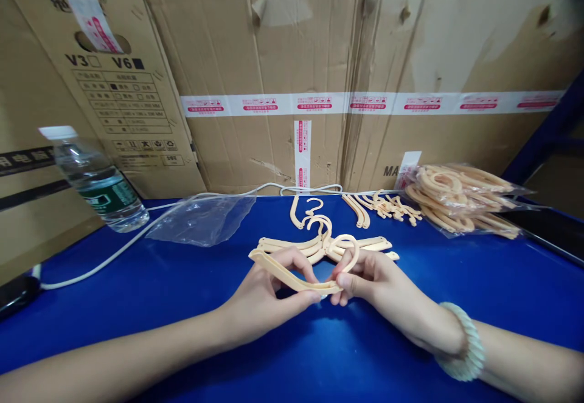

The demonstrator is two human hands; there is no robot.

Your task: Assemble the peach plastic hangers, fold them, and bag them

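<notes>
My left hand [269, 287] is closed on a cream plastic hanger arm [285, 274], which slants up to the left. At the arm's lower right end, my right hand [365, 275] pinches a cream hanger hook [349, 245] whose curve stands up above the fingers. Hook and arm meet between my fingertips; whether they are joined is hidden. Just behind my hands lie several hangers with hooks [319, 228], partly covered by the hands. Beyond them are a loose hanger arm [297, 213] and a loose hook [314, 205].
More loose arms [358, 211] and a pile of hooks [392, 207] lie at the back. Bagged hanger parts [460, 199] are stacked right. A clear plastic bag [201, 220], a water bottle [98, 178] and a white cable [104, 257] are left. Cardboard [264, 154] walls the blue table [182, 287].
</notes>
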